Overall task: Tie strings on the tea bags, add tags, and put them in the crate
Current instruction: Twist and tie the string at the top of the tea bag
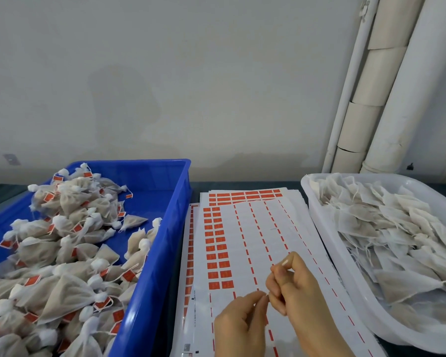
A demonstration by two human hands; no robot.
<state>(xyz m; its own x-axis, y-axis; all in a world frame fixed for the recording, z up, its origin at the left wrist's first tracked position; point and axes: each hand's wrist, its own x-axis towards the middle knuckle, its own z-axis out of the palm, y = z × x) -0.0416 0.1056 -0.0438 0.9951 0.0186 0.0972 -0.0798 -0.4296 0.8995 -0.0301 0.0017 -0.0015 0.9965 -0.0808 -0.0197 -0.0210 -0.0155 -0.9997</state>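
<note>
The dark surface (242, 183) in front of me shows bare only in a narrow strip along its far edge and in the gaps between what it carries. On my left sits a blue crate (162, 253), its long side running away from me. Just beside it, in the middle, lies an overlapping stack of white tag sheets (273, 228), with red tags (218, 256) left mainly in the left columns and top rows. On my right a white tray (317, 202) stands close against the sheets' right edge
</note>
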